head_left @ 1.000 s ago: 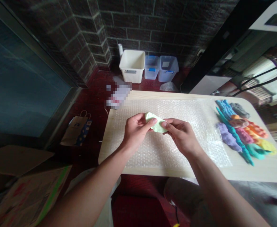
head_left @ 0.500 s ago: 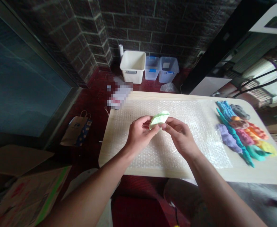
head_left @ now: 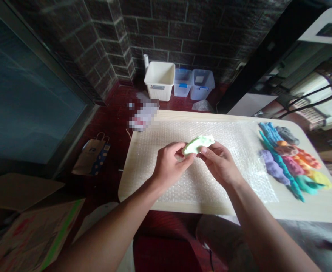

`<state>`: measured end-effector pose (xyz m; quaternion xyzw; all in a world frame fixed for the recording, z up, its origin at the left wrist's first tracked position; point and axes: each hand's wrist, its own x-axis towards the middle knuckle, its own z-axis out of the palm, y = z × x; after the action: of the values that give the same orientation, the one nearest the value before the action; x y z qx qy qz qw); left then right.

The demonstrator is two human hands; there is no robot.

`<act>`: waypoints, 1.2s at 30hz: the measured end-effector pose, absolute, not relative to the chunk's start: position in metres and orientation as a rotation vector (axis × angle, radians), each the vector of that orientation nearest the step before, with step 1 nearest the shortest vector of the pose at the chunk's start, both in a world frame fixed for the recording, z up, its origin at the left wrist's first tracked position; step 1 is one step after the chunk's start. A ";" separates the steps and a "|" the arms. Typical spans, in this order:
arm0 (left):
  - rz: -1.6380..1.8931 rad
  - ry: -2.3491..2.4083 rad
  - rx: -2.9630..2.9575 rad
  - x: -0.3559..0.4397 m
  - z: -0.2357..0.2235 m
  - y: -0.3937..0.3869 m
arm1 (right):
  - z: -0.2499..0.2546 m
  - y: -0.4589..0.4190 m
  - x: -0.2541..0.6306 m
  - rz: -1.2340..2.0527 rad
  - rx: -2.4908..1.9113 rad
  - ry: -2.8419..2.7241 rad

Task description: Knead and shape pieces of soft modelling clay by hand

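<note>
A flattened, pale green piece of modelling clay (head_left: 196, 145) is held up over the bubble wrap (head_left: 160, 189), its surface lumpy and its edges uneven. My left hand (head_left: 170, 161) pinches its left end between thumb and fingers. On the other end, my right hand (head_left: 220, 161) grips it, thumb pressed on the near face and fingers behind. The fingertips at the back of the clay are partly hidden. To the right lie lumps and rolls of coloured clay, among them a teal roll (head_left: 281, 166), a purple lump (head_left: 273, 167) and a yellow lump (head_left: 321, 177).
The bubble wrap covers much of the pale wooden table (head_left: 182, 207). Beyond the far edge, a white bin (head_left: 159, 92) and two clear tubs (head_left: 202, 85) stand on the floor by the brick wall. A paper bag (head_left: 89, 155) and a cardboard box (head_left: 35, 230) are at the left.
Both hands have turned the green clay, so its right end now points up and away. The clay and my left hand have shifted slightly right. Neither hand has let go.
</note>
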<state>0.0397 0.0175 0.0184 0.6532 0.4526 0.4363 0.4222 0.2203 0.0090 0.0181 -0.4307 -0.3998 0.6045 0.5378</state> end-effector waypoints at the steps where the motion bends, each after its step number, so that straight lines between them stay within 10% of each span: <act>1: 1.095 1.133 1.659 0.040 0.018 0.018 | 0.018 0.009 0.221 1.437 -1.029 -0.953; 36: 1.141 0.860 1.395 0.035 0.011 0.025 | 0.021 0.006 0.240 1.160 -1.097 -1.229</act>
<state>0.0350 0.0249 0.0110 0.5871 0.3620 0.4804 0.5417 0.2399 0.0062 0.0214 -0.4602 -0.5157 0.4868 0.5341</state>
